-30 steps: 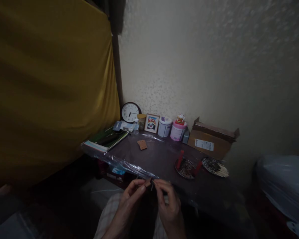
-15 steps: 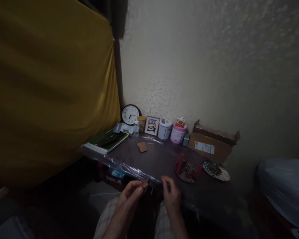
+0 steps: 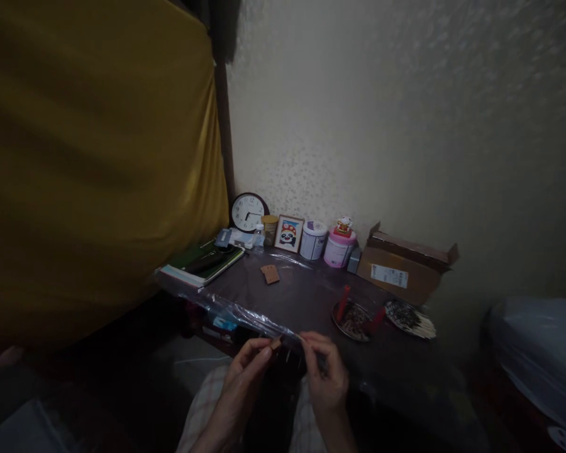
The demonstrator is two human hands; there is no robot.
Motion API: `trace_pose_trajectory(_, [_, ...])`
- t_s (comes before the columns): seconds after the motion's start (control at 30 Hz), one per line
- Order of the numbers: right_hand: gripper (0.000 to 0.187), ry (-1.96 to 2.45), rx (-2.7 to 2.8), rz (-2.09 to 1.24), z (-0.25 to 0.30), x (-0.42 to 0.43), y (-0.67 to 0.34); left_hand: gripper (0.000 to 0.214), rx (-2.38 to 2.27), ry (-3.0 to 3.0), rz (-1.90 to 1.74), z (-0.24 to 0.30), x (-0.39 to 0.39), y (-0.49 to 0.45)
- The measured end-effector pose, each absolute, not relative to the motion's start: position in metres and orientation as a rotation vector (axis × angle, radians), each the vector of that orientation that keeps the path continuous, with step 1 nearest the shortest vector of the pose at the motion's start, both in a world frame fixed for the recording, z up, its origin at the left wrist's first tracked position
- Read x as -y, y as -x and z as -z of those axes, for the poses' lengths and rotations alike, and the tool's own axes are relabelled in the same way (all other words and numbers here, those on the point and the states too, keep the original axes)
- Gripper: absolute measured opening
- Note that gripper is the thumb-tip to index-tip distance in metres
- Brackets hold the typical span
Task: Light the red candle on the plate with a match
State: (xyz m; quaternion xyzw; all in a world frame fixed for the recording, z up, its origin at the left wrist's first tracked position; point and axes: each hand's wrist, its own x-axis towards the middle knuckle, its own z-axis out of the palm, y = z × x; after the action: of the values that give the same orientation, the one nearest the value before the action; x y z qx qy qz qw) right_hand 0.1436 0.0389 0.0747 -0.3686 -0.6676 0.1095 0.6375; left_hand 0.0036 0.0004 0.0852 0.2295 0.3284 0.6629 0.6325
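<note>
My left hand [image 3: 245, 377] pinches a small brown card [image 3: 276, 343] at the near edge of the dark table [image 3: 306, 296]. Close beside it, my right hand [image 3: 325, 371] has its fingers pinched together at the card's right side, on something thin and dark that I cannot make out. Both hands hover over my lap, just in front of the clear plastic sheet [image 3: 236, 311] that covers the table edge. A second small brown card [image 3: 270, 274] lies flat on the table farther back.
A clock [image 3: 248, 212], a framed panda picture [image 3: 288, 233], two tubs [image 3: 313, 240] and a cardboard box [image 3: 408, 264] line the wall. Books [image 3: 200, 264] sit at the left. Two plates [image 3: 353, 321] with red candles and sticks lie at the right. A yellow curtain [image 3: 94, 163] hangs at the left.
My right hand drew a little away from the card half a second ago and has come back beside it. The view shifted slightly.
</note>
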Motion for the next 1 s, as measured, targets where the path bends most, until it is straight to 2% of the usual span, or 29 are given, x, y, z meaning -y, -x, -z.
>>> trace_pose_trajectory(0.13, [0.012, 0.807, 1.699, -0.218, -0.081, -0.029, -0.138, 0.019, -0.736, -0.514, -1.522, -0.09, 0.0, -0.006])
trace_pose_trajectory(0.37, [0.026, 0.706, 1.626, -0.159, -0.08, -0.028, -0.145, 0.017, -0.749, -0.536, -1.528, -0.092, -0.001, -0.005])
trace_pose_trajectory(0.47, [0.015, 0.828, 1.784, -0.104, -0.063, -0.047, -0.146, 0.017, -0.747, -0.569, -1.541, -0.09, -0.001, -0.005])
trace_pose_trajectory(0.67, [0.014, 1.018, 1.351, -0.223, -0.056, -0.075, -0.156, 0.013, -0.793, -0.629, -1.526, -0.084, 0.002, -0.001])
trace_pose_trajectory(0.8, [0.019, 1.015, 1.238, -0.24, -0.064, -0.076, -0.16, 0.014, -0.836, -0.707, -1.512, -0.082, 0.005, 0.002])
trace_pose_trajectory(1.0, [0.016, 1.012, 1.174, -0.261, -0.058, -0.085, -0.174, 0.019, -0.86, -0.638, -1.506, -0.078, 0.007, 0.007])
